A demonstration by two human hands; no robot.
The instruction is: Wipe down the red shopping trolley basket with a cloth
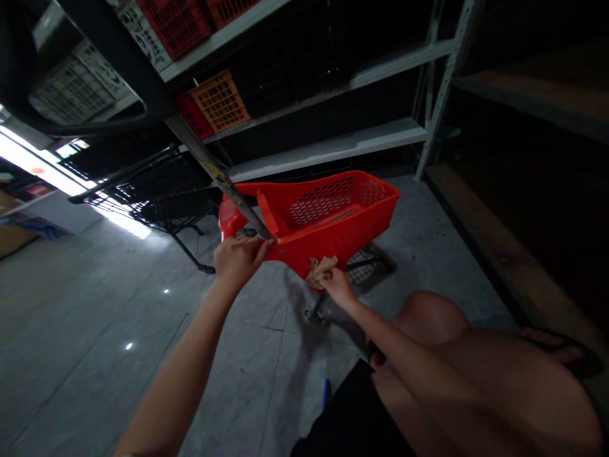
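A red plastic shopping cart (333, 231) with a perforated basket stands on the floor in front of me. My left hand (238, 259) is closed over the cart's near rim, its fingertips beside the lower end of a worn metal pole (209, 165). That pole slants up to a large black loop-shaped part (157, 95) at the upper left. Bunched in my right hand (339, 287) is a brown cloth (318, 271), pressed against the outer side of the basket. The fingers of the right hand are partly hidden by the cloth.
Behind the cart runs a metal shelf rack (333, 149) holding an orange crate (221, 101) and red crates (181, 28). A black wire cart (162, 203) stands to the left. Wooden-edged shelving (476, 222) borders the right. My bent knee (431, 317) is close to my right forearm.
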